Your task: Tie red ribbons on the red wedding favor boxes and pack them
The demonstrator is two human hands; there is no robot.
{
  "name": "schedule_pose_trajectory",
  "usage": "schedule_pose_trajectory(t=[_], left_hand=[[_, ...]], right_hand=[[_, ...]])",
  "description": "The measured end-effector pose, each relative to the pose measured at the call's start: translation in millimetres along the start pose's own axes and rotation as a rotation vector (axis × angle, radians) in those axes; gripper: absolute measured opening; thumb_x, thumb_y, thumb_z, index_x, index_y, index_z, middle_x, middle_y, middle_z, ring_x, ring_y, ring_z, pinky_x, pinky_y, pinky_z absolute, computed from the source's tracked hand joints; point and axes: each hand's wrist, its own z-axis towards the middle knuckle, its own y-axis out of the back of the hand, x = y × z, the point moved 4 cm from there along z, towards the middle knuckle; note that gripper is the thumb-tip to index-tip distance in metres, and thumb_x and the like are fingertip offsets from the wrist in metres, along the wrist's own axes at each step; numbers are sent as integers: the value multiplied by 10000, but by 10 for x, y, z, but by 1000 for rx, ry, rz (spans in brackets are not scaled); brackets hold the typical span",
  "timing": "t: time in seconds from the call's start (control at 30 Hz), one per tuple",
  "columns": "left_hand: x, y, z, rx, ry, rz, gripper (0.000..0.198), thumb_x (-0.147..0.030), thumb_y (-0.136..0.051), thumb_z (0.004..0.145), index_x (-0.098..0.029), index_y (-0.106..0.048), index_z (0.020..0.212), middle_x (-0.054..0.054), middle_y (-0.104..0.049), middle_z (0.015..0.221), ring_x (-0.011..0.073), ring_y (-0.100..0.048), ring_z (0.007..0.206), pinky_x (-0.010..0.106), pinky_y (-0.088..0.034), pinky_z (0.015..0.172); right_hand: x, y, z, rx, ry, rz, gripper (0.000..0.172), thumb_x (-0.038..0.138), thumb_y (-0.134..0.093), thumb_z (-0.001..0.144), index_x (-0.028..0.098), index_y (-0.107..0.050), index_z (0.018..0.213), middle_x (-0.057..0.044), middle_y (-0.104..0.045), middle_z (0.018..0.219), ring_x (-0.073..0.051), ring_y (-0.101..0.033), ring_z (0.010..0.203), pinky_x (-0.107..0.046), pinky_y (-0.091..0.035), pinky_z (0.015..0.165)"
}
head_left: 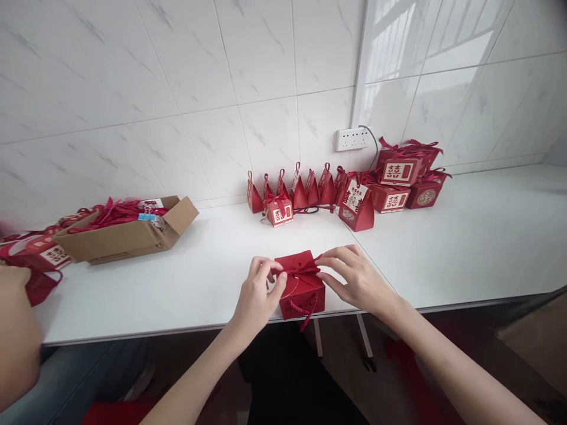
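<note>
A red gift box [303, 301] sits at the table's front edge, right before me. Across its top runs a dark red ribbon [301, 268], gathered in a bow-like shape at the middle. My left hand [263, 289] pinches the ribbon's left side between thumb and fingers. On the other side, my right hand [349, 274] grips the ribbon's right side with thumb and fingertips. A twisted red cord [305, 310] hangs down the box's front face. The exact form of the knot is too small to tell.
Several triangular red boxes [312, 189] line the wall, with a small ribboned box [280, 211] before them. Boxes are stacked [398, 171] at back right, near a power strip [353, 140]. An open cardboard carton [124, 245] of ribbons stands left, by another person's arm [15, 336].
</note>
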Motion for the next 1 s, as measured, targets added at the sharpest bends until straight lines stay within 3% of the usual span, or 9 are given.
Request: schedule_pose_trajectory(t=[0.13,0.23,0.47,0.67,0.83,1.0], left_hand=[[-36,-34,-1,72,132,-84,172,-379,-472,852,-218,-526,876,15,-491,945,131,-578,795,275,-510,684],[-27,-65,14,67,175,-163,167,-362,-478,840,-206,-521,800,23,-479,936,142,-570,852,259,-523,683],[-8,-121,-46,31,213,-320,185,-343,-483,831,-199,-495,714,72,-477,1190,218,-461,1170,288,-517,780],[31,-142,-63,-10,272,-427,188,-346,-509,810,-197,-503,695,73,-482,1237,237,-481,1163,317,-501,821],[92,-218,-84,-57,316,-589,260,-403,-497,834,-192,-524,684,64,-497,1245,228,-483,1171,292,-477,856],[158,-317,-124,-122,336,-718,280,-427,-501,843,-189,-550,705,53,-482,1270,214,-463,1191,275,-443,904]], right_hand=[[-41,-28,4,181,-482,214,375,394,-336,935,209,-484,645,-22,-579,602,-146,-511,524,-280,-368,536],[-37,-122,-12,333,-682,291,457,477,-300,916,229,-367,538,-1,-502,489,-142,-443,440,-274,-314,460],[-2,-257,4,371,-741,405,411,454,-435,838,225,-320,517,27,-432,471,-112,-366,438,-258,-275,448],[-50,-252,16,372,-764,552,316,417,-458,817,217,-378,585,39,-440,547,-115,-387,509,-255,-285,503],[-28,-305,20,325,-830,956,323,458,-514,790,200,-432,614,34,-450,610,-116,-401,579,-265,-334,583],[10,-403,-54,168,-939,1369,337,448,-610,758,185,-444,627,38,-459,634,-107,-416,606,-269,-346,635]])
